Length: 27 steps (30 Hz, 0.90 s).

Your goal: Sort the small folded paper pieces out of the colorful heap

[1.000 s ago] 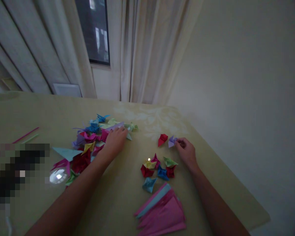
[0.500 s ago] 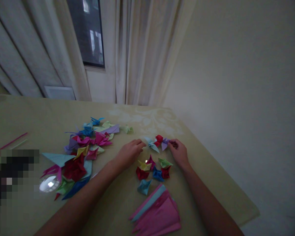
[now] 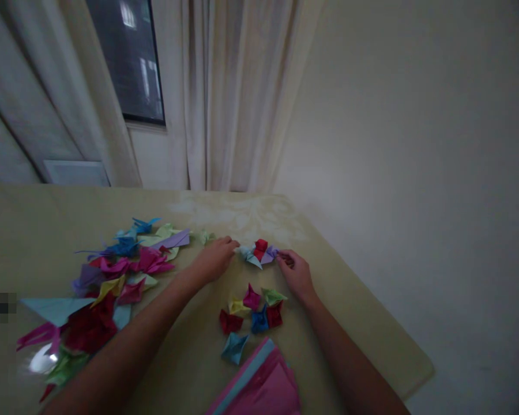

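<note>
My right hand [image 3: 297, 275] is closed, pinching the tip of a purple origami crane [image 3: 269, 255] between thumb and fingers. My left hand [image 3: 217, 258] has its fingers closed at the outer tip of a light blue origami crane [image 3: 249, 255]; the thumb is hidden. Between these two sits a red origami piece [image 3: 260, 248], touching both. Nearer to me lies a cluster of small folded pieces: magenta [image 3: 251, 297], yellow [image 3: 239, 307], green [image 3: 273, 297], blue [image 3: 260, 320], light blue [image 3: 234, 348] and two red ones [image 3: 230, 322].
A large heap of coloured origami cranes [image 3: 132, 262] spreads to the left, partly behind my left forearm. A stack of pink and blue paper [image 3: 263, 383] lies at the front. The table's right edge [image 3: 363, 288] runs beside the wall. Curtains [image 3: 229, 98] hang at the back.
The view has swung to the right, so everything sits further left in it. The light blue, red and purple pieces look slightly closer together. Both hands stay at the same cranes.
</note>
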{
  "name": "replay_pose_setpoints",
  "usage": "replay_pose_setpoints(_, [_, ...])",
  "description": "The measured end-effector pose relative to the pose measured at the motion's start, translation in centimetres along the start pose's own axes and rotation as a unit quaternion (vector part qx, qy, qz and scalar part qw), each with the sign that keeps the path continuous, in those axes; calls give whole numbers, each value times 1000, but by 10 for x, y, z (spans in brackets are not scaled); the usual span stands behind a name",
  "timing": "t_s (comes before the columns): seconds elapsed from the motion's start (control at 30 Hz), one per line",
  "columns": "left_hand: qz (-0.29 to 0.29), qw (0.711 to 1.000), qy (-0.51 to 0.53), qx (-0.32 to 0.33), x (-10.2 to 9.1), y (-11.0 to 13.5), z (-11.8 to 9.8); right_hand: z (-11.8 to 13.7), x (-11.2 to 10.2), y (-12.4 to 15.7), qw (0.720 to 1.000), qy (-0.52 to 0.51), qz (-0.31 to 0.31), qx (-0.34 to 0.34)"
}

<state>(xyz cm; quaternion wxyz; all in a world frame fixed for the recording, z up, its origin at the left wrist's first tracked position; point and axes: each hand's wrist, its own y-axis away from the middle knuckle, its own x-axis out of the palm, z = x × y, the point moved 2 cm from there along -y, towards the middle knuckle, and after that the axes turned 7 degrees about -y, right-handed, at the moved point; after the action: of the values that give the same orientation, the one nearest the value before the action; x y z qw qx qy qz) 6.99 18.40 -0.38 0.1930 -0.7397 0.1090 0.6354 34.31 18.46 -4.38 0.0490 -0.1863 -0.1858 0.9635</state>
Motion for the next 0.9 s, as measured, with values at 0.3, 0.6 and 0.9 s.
replay_pose_setpoints(0.3, [-5,990,-47,-130,-8,9,58,-1,0,-1,1000,16,-12,16])
replay_pose_setpoints(0.6, [15,989,144,-3,-22,0,27,4,-1,2,1000,23,1,18])
replay_pose_setpoints(0.9, [59,957,-137,-247,-38,36,107,10,-1,2,999,32,4,15])
